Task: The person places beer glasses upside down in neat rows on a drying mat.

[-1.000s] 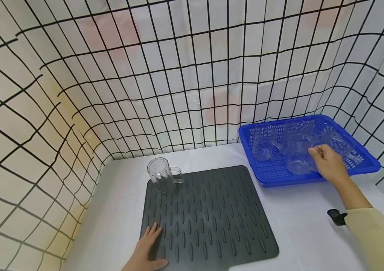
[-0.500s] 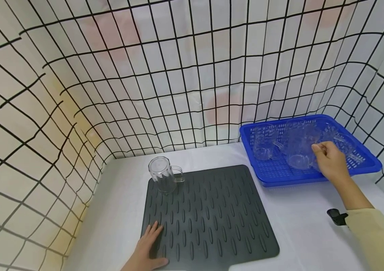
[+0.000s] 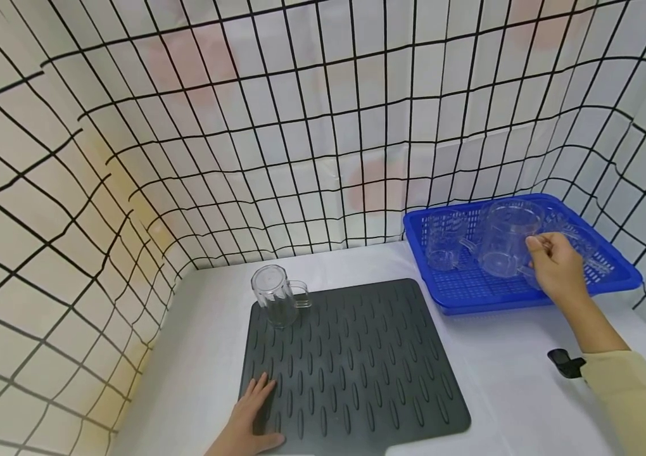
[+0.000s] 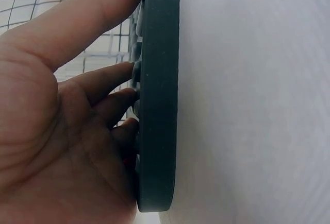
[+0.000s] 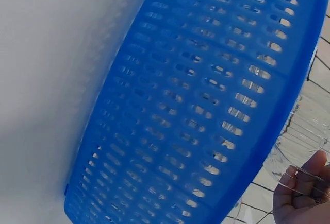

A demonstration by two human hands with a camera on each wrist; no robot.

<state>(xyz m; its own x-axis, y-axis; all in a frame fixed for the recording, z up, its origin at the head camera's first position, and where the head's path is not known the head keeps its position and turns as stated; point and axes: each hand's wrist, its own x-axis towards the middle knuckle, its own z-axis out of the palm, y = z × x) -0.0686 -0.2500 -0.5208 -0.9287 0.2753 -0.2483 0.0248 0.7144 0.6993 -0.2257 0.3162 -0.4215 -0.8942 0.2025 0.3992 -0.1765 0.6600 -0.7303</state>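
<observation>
Over the blue basket (image 3: 449, 310), slightly farther from its near rim than a second ago, the right hand's (image 3: 558, 267) curled fingers grip a clear glass mug (image 3: 496, 239), the left hand (image 3: 246, 423) resting spread on the dark mat (image 3: 360, 361).

Drying mat (image 3: 357, 354) in ctr of table (image 3: 186, 354); basket (image 3: 449, 308) to its R, a bit further back, small gap btwn. Glass mug (image 3: 277, 301) on mat's back L corner, handle twd R. My L hand (image 3: 246, 421) on mat's front L part. My R hand (image 3: 558, 269) over basket's front side, 2nd mug (image 3: 500, 250) in it; can't tell if that touches basket floor. 3rd mug (image 3: 444, 250) in basket's L end, more glassware (image 3: 582, 247) twd R end. Wire grid (image 3: 332, 116) behind all & along both sides.
</observation>
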